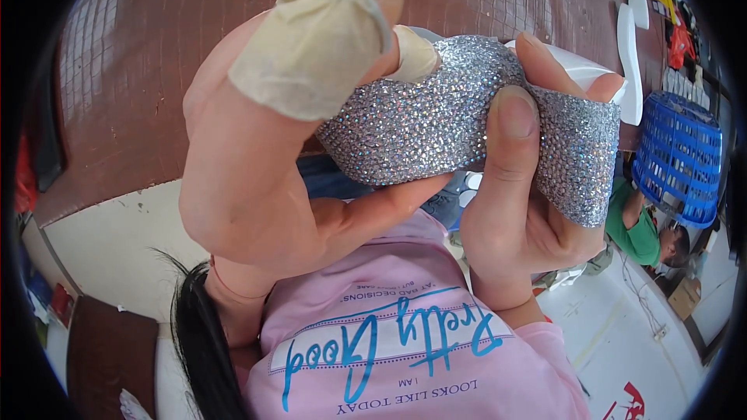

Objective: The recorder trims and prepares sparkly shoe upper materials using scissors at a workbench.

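Observation:
A wide silver glitter band point(424, 113), curved and studded with tiny sparkling beads, is held up between my two hands. My left hand point(257, 140) is closed on its left end, with the thumb below the lower edge and bent fingers above. Beige tape or finger covers point(307, 54) wrap some of those fingers. My right hand point(517, 194) grips the band farther right: the thumb presses its face, and the fingers are behind and partly hidden. Past the right thumb, the band bends and its end hangs down over the fingers. Something white shows behind the band near the right fingertips.
A brown table point(156, 54) with a glossy surface lies beyond my hands. White curved pieces point(627, 62) line its right edge. At right stand a blue plastic basket point(677, 159) and, below it, a person in a green shirt point(634, 222). A brown stool-like surface point(113, 358) is at lower left.

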`<action>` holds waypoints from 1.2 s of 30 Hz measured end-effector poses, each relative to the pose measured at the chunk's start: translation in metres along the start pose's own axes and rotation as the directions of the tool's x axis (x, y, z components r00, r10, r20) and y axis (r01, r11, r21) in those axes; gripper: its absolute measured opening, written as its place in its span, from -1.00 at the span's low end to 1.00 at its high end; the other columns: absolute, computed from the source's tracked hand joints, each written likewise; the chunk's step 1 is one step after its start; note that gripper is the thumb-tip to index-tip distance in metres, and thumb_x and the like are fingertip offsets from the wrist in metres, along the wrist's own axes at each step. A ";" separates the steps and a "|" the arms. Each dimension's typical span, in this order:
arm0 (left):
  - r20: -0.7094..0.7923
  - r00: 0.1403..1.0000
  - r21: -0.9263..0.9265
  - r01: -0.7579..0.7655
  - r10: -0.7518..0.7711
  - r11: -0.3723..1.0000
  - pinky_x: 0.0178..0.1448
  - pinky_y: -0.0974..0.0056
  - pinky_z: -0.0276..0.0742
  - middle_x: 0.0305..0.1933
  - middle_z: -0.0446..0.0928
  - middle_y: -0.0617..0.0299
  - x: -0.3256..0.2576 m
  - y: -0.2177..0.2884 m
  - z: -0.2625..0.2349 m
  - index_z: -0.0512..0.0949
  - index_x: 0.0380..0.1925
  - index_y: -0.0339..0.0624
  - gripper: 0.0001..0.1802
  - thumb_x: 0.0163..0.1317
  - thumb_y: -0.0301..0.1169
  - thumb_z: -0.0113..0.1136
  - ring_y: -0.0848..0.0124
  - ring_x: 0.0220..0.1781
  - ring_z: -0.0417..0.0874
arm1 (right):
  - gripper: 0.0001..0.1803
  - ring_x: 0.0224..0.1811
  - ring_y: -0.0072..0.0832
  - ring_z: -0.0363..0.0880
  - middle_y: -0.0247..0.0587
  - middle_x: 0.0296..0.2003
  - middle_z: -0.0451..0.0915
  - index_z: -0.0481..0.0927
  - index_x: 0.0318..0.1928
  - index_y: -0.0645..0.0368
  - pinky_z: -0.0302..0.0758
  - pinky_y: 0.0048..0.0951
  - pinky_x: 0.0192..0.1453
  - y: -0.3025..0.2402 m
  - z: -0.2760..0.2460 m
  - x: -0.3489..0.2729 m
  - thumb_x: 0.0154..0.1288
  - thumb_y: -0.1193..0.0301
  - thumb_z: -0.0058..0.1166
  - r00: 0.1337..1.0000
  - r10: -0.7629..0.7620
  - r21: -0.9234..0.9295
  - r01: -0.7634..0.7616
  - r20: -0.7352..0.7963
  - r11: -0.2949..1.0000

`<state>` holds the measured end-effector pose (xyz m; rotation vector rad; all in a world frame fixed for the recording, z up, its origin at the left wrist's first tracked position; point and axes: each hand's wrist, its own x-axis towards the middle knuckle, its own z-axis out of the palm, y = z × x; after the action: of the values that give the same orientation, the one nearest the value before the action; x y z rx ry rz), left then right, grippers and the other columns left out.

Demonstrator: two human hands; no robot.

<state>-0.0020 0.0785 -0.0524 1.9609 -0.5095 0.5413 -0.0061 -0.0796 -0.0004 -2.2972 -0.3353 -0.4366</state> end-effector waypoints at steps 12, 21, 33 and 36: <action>0.004 1.000 -0.092 -0.016 0.017 0.996 -0.08 0.37 0.58 -0.10 0.51 0.11 -0.008 0.002 0.001 0.18 0.14 -0.35 -0.05 -0.30 -0.37 0.48 0.32 -0.16 0.57 | -0.74 -0.24 -0.51 0.58 -0.08 -0.20 0.64 0.58 -0.11 0.39 0.21 -0.42 0.29 0.018 0.000 -0.001 0.16 0.57 0.07 0.989 -0.147 0.072 0.149 -0.032 0.986; 0.036 0.999 -0.117 0.007 -0.003 0.993 -0.08 0.35 0.59 -0.09 0.50 0.08 -0.008 -0.005 0.001 0.13 0.17 -0.32 -0.02 -0.32 -0.42 0.47 0.30 -0.16 0.57 | -0.69 -0.20 -0.48 0.58 -0.03 -0.18 0.62 0.53 -0.05 0.39 0.22 -0.41 0.28 0.035 -0.008 0.002 0.16 0.57 0.05 0.997 -0.071 0.139 0.074 -0.028 0.988; 0.082 0.997 -0.151 0.024 -0.012 0.988 -0.09 0.32 0.61 -0.08 0.49 0.03 0.001 -0.001 0.007 0.07 0.21 -0.29 0.04 -0.35 -0.50 0.44 0.27 -0.15 0.59 | -0.60 -0.12 -0.46 0.56 0.01 -0.12 0.59 0.44 0.05 0.37 0.13 -0.38 0.33 0.043 -0.009 -0.003 0.16 0.58 0.00 0.991 -0.091 0.131 0.103 -0.096 0.986; 0.092 0.996 -0.156 0.029 -0.015 0.987 -0.09 0.31 0.61 -0.07 0.48 0.02 0.002 0.003 0.007 0.05 0.22 -0.28 0.05 -0.36 -0.51 0.44 0.26 -0.15 0.59 | -0.58 -0.10 -0.45 0.56 0.02 -0.11 0.58 0.42 0.08 0.37 0.10 -0.37 0.35 0.039 -0.008 -0.007 0.16 0.58 -0.01 0.989 -0.098 0.131 0.113 -0.112 0.985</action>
<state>-0.0005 0.0704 -0.0521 1.8437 -0.5701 0.3871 0.0003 -0.1124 -0.0230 -2.1203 -0.4227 -0.5688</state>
